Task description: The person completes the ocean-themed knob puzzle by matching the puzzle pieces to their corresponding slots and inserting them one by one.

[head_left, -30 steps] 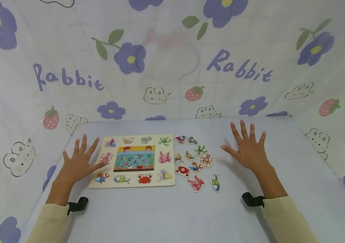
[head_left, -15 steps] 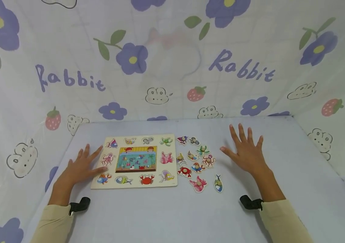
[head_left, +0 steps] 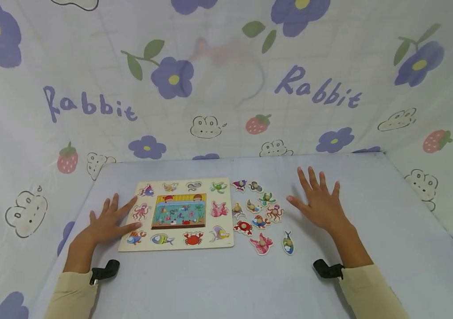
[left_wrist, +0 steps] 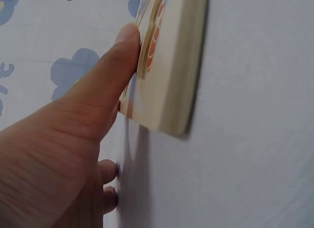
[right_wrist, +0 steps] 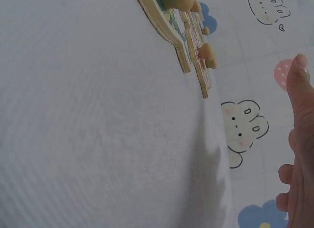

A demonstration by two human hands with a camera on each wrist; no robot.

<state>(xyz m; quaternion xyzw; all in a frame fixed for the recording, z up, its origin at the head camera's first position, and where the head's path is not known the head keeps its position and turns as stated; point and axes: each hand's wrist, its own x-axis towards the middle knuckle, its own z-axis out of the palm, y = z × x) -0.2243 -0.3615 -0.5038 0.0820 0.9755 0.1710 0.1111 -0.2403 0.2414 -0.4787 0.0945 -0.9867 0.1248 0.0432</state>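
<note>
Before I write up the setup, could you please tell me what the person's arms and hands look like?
The left hand and right hand wear no visible gloves or rings. The left sleeve and right sleeve are plain beige. The left wrist device and right wrist device are small, black and angled; no cables show.

Head view: left sleeve (head_left: 72,296) and right sleeve (head_left: 373,292) run off bottom edge; middle picture (head_left: 178,211) of puzzle board (head_left: 178,247), fine detail too small to tell; pale shape (head_left: 228,73) on backdrop cloth (head_left: 218,26) indistinct. Left wrist: board cut by top edge, corner blurred; left hand (left_wrist: 59,149) cropped, some fingers behind thumb (left_wrist: 110,66). Right wrist: knobbed pieces (right_wrist: 159,27) cut at top, right hand (right_wrist: 303,139) at right.
</note>
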